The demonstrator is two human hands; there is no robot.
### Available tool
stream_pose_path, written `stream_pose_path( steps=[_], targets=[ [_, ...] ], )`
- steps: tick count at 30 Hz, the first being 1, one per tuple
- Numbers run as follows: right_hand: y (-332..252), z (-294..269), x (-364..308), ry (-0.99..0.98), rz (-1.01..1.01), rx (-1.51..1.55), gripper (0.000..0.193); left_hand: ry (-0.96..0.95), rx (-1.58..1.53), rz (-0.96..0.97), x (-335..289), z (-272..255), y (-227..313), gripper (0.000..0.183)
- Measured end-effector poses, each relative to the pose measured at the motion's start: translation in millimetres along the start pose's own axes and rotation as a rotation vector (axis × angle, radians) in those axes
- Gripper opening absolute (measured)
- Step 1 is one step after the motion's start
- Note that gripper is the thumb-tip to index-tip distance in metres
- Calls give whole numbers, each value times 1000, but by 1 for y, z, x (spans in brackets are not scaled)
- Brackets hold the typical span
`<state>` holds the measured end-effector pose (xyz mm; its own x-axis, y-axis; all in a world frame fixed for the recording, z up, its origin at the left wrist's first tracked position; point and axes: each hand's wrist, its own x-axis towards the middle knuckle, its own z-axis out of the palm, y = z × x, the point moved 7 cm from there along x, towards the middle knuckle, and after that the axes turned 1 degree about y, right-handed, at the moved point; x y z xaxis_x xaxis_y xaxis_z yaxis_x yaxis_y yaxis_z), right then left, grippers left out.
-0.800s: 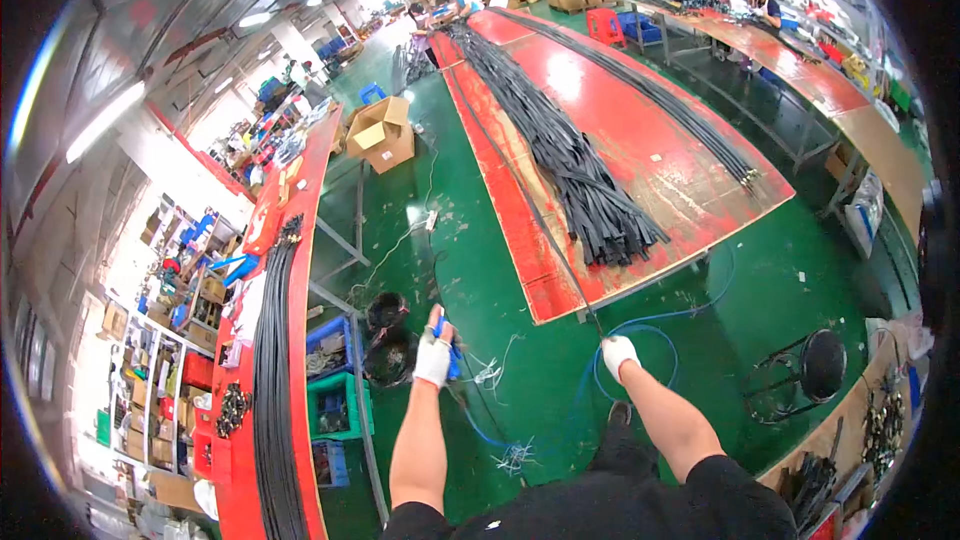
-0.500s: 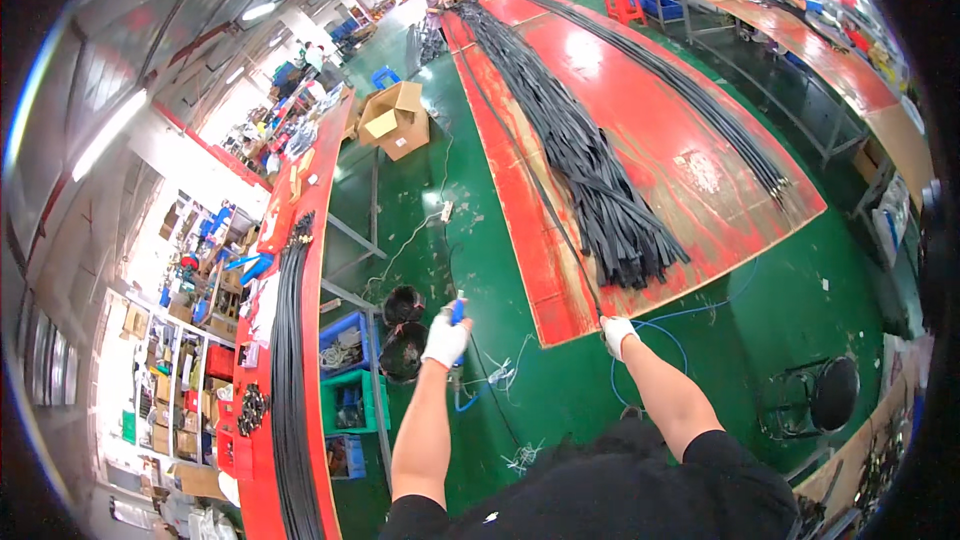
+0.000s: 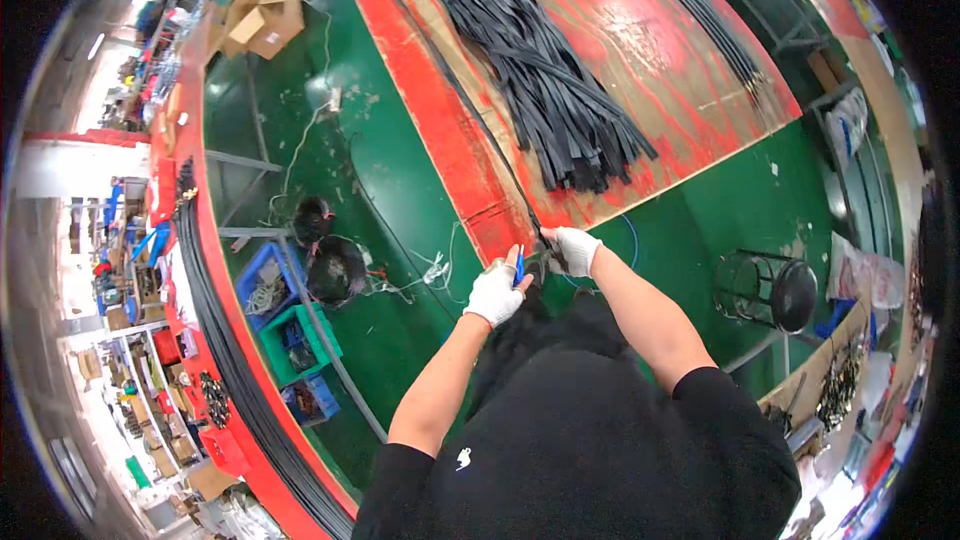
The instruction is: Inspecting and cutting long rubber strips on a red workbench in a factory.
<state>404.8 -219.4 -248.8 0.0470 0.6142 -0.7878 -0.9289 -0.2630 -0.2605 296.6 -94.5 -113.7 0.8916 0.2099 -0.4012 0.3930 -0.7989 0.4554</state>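
My right hand [image 3: 575, 250], in a white glove, is closed on the near end of a long thin black tube [image 3: 462, 90] just off the corner of the red table [image 3: 480, 225]. The tube runs away along the table's left side. Close beside it, my gloved left hand [image 3: 497, 292] is wrapped round a slim blue hand tool [image 3: 520, 265], held upright; its exact kind is not clear. A thick bundle of flat black sleeves [image 3: 560, 105] lies on the table beyond my hands. Farther right rests a row of thin black tubes [image 3: 705, 20] with brass-coloured ends.
On the left, another red bench [image 3: 215, 300] carries a long black tube bundle [image 3: 235, 340]. Blue [image 3: 262, 285] and green crates [image 3: 300, 345] and black buckets [image 3: 335, 270] stand by it. A black stool [image 3: 795, 295] is at right; a blue hose [image 3: 633, 240] and cords cross the green floor.
My left hand has come right with the blue tool, close to my right hand. The right hand, still on the tube end, has drawn nearer my body. The view has tilted down.
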Motion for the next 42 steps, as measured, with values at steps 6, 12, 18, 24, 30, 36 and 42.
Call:
stream_pose_path(
  steps=[6,12,18,24,30,36,42],
  targets=[
    [6,9,7,66,52,-6,22,-11,141,141,6,2,10,80],
    [16,11,21,56,10,23,21,-98,202,154,-3,4,21,78],
    [19,23,22,126,-21,-47,20,-54,179,72,-4,19,12,79],
    [19,28,19,117,-60,-33,20,-27,162,-11,-6,25,7,82],
    [17,41,12,106,-19,-93,21,108,170,-34,-5,24,3,79],
    [22,45,17,143,-44,-29,22,209,213,-58,-4,25,4,77],
    [22,42,1,227,-254,-262,27,225,193,-33,-4,31,8,83]
  ],
)
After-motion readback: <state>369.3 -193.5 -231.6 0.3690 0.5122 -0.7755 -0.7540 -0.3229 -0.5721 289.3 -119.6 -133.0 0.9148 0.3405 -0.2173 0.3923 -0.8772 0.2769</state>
